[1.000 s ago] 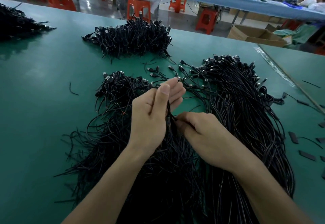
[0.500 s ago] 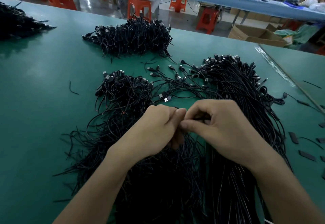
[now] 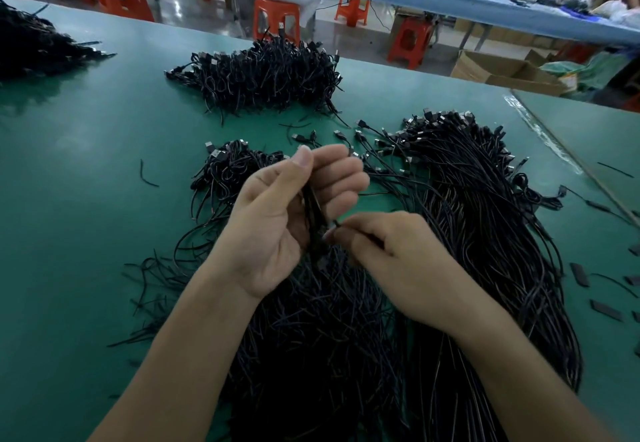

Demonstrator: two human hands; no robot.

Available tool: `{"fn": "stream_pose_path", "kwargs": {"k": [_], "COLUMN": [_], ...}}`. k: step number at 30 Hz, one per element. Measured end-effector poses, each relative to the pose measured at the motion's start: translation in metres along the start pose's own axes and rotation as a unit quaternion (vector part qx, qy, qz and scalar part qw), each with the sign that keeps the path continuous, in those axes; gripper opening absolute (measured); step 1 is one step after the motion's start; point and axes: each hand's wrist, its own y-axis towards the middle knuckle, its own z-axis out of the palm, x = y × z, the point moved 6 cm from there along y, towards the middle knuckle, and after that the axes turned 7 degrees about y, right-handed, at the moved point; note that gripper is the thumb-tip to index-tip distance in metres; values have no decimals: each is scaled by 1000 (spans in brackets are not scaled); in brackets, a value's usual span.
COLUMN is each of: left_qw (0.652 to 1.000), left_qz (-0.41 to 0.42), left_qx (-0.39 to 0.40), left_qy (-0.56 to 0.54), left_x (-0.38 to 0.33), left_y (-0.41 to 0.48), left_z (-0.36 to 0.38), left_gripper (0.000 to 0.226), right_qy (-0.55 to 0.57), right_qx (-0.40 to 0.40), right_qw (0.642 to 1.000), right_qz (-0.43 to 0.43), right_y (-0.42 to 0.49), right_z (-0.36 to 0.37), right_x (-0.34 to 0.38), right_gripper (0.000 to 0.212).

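Observation:
A large heap of thin black cables (image 3: 485,219) with USB plugs lies across the green table (image 3: 86,199) in front of me. My left hand (image 3: 284,219) is raised above the heap, palm turned inward, and holds a small bunch of black cables (image 3: 313,213) between thumb and curled fingers. My right hand (image 3: 391,261) sits just right of it, fingers curled, pinching the end of a black cable at the base of that bunch. A smaller cable cluster (image 3: 235,171) lies left of my left hand.
Another black cable pile (image 3: 263,74) sits farther back, and one more (image 3: 34,46) at the far left. Loose cable offcuts and short black sleeves (image 3: 580,275) lie at the right. Orange stools (image 3: 277,18), a seated person, a blue table and cardboard boxes (image 3: 502,70) stand beyond.
My left hand has lifted and its fingers have loosened from a closed fist, with the cable bunch now standing in it. My right hand has dropped lower and to the right.

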Motion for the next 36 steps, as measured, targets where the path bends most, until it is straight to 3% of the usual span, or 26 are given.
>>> {"fn": "stream_pose_path", "kwargs": {"k": [2, 5, 9, 12, 15, 21, 26, 36], "left_qw": [992, 937, 869, 916, 932, 953, 957, 926], "left_qz": [42, 87, 30, -67, -115, -124, -157, -119], "left_qx": [-67, -124, -23, 33, 54, 142, 143, 13], "left_qy": [97, 315, 493, 393, 339, 237, 195, 358], "left_x": [2, 1, 9, 17, 16, 14, 17, 18], "left_y": [2, 1, -1, -5, -9, -14, -14, -6], "left_z": [-8, -12, 2, 9, 12, 17, 13, 5], "left_gripper": [33, 25, 29, 46, 55, 46, 46, 51], "right_qy": [-30, -68, -83, -25, 45, 246, 226, 18], "right_qx": [30, 56, -4, -83, -104, 34, 31, -64], "right_qw": [999, 996, 994, 991, 988, 967, 971, 993], "right_qz": [4, -5, -74, -105, -107, -64, -67, -95], "right_y": [-5, -9, -6, -5, -2, 0, 0, -9], "right_z": [6, 6, -13, -32, -41, -25, -25, -28], "right_x": [0, 5, 18, 20, 13, 2, 1, 8], "right_gripper": [32, 30, 16, 6, 13, 11, 8, 17]}}
